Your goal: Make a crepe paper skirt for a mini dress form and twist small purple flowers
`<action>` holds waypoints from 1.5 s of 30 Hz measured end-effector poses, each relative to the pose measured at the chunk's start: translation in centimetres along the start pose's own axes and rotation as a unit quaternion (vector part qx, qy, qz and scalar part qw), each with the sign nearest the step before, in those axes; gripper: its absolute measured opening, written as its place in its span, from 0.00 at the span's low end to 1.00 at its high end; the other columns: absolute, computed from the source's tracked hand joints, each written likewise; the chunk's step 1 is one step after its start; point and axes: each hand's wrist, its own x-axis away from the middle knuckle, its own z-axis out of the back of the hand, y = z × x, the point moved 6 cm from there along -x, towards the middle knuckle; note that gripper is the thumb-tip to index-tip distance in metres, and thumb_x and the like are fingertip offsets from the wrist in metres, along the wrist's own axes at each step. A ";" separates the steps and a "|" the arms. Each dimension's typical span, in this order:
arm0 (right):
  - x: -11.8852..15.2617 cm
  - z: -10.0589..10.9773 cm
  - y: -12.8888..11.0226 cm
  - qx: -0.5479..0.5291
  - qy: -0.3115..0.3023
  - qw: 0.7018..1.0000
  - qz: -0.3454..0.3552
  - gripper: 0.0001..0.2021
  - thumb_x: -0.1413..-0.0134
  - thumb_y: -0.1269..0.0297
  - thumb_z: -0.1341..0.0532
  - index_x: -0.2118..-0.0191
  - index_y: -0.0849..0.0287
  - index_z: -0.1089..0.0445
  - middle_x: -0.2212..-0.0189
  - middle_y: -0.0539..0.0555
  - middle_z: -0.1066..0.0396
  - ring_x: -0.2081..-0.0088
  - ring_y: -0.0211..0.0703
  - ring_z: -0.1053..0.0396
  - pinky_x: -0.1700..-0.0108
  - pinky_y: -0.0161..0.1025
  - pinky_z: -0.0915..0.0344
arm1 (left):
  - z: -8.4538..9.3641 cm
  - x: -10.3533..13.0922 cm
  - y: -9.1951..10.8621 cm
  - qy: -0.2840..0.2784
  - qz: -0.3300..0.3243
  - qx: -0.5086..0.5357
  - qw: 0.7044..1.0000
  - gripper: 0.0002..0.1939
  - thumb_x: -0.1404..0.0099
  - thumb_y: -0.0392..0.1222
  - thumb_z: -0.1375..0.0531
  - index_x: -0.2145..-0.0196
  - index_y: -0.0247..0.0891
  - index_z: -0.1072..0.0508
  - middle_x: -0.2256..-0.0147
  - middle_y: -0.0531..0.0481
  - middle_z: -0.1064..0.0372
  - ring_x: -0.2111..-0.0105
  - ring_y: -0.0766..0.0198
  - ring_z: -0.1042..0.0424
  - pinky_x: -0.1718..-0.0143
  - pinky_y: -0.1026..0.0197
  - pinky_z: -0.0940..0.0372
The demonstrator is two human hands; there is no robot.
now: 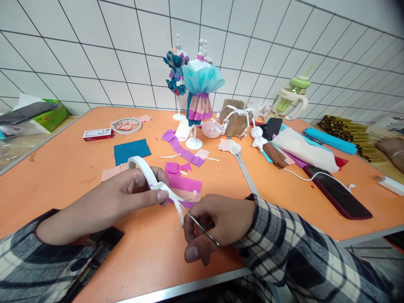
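Observation:
My left hand (139,189) is closed round a roll of white tape (143,168), pinching a loose strip of it between thumb and fingers. In my right hand (211,223) is a pair of small metal scissors (202,227), its fingers curled round the handles. The blades meet the tape strip (179,210), whose end hangs down. Beneath and behind the hands lies a layered piece of magenta, peach and purple crepe paper (186,185). Beyond it stands a small white dress form in a turquoise, purple and peach paper dress (202,84).
A second dressed form (176,71) stands behind. To the left lie a teal paper square (132,151), a tape ring (126,125) and a red-white box (97,134). Rightward are a phone (337,193), crepe rolls (306,147), a brown bag (235,118) and a bottle (290,97). Another person's hand (393,151) shows far right.

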 end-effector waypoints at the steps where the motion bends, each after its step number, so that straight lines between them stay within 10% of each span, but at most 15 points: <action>1: 0.0 0.0 0.0 0.003 0.004 1.000 0.006 0.22 0.58 0.47 0.27 0.70 0.62 0.29 0.79 0.45 0.29 0.77 0.28 0.40 0.72 0.29 0.47 | 0.0 0.0 0.0 -0.001 0.001 -0.005 1.000 0.07 0.38 0.45 0.38 0.72 0.43 0.24 0.73 0.54 0.29 0.70 0.61 0.29 0.67 0.64 0.33; 22: 0.2 0.3 0.1 0.020 -0.022 0.999 -0.018 0.23 0.59 0.46 0.27 0.68 0.62 0.29 0.79 0.46 0.29 0.77 0.29 0.39 0.73 0.29 0.46 | -0.1 0.2 -0.9 0.008 0.040 0.059 0.997 0.05 0.39 0.46 0.36 0.69 0.43 0.23 0.73 0.55 0.30 0.70 0.62 0.31 0.66 0.62 0.34; 27: 0.8 -0.1 1.1 0.018 -0.113 0.991 -0.073 0.22 0.60 0.48 0.27 0.67 0.63 0.27 0.77 0.47 0.26 0.72 0.33 0.31 0.66 0.30 0.40 | 0.8 0.3 -1.3 0.045 0.029 0.137 0.989 0.03 0.44 0.43 0.35 0.70 0.45 0.24 0.73 0.55 0.31 0.71 0.62 0.33 0.66 0.61 0.36; 33: 0.9 0.4 -0.5 -0.072 -0.119 0.990 0.023 0.21 0.51 0.47 0.31 0.68 0.64 0.29 0.79 0.47 0.29 0.75 0.32 0.31 0.68 0.29 0.38 | 0.6 0.6 -1.4 0.002 0.032 0.142 0.989 0.04 0.38 0.43 0.37 0.68 0.42 0.25 0.71 0.54 0.31 0.69 0.63 0.33 0.66 0.63 0.38; 39: 4.4 -0.6 -1.4 -0.059 -0.314 0.941 -0.113 0.17 0.51 0.55 0.29 0.66 0.66 0.27 0.76 0.49 0.28 0.75 0.34 0.30 0.70 0.28 0.34 | 1.4 0.7 -1.2 0.036 0.003 0.200 0.979 0.08 0.40 0.47 0.35 0.71 0.40 0.26 0.73 0.52 0.34 0.70 0.62 0.35 0.66 0.61 0.37; 45: 3.0 -0.2 -1.9 -0.150 -0.212 0.965 0.036 0.21 0.53 0.51 0.29 0.68 0.68 0.28 0.81 0.49 0.29 0.80 0.32 0.33 0.75 0.28 0.38 | 0.8 0.3 -1.4 0.035 0.022 0.183 0.982 0.06 0.40 0.44 0.34 0.69 0.40 0.25 0.74 0.54 0.32 0.72 0.65 0.35 0.69 0.63 0.38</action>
